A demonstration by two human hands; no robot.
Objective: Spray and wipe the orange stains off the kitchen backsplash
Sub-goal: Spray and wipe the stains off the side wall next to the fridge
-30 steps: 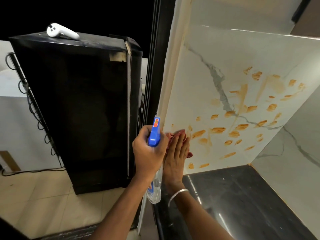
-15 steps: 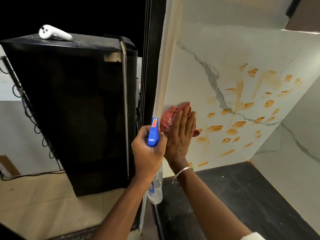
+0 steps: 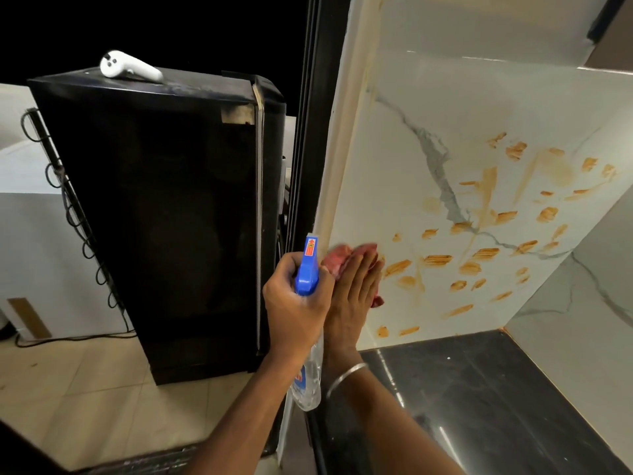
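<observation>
The white marble backsplash (image 3: 428, 97) carries many orange stains (image 3: 486, 253) across its middle and right part. My right hand (image 3: 352, 296) lies flat, fingers straight, pressing a red cloth (image 3: 337, 257) against the backsplash's lower left edge. My left hand (image 3: 294, 303) grips a clear spray bottle with a blue trigger head (image 3: 307, 269), held just left of the right hand, the nozzle pointing up. The bottle's body (image 3: 308, 382) hangs below my left wrist.
A black refrigerator (image 3: 164, 217) stands to the left on the beige tiled floor, with a white controller (image 3: 130, 68) on top. A dark polished countertop (image 3: 479, 389) runs below the backsplash. A second marble wall (image 3: 582, 320) closes the corner at right.
My right hand with the cloth went up the wall half a second ago and has come back down toward the lower left. The left hand has kept the bottle in the same place.
</observation>
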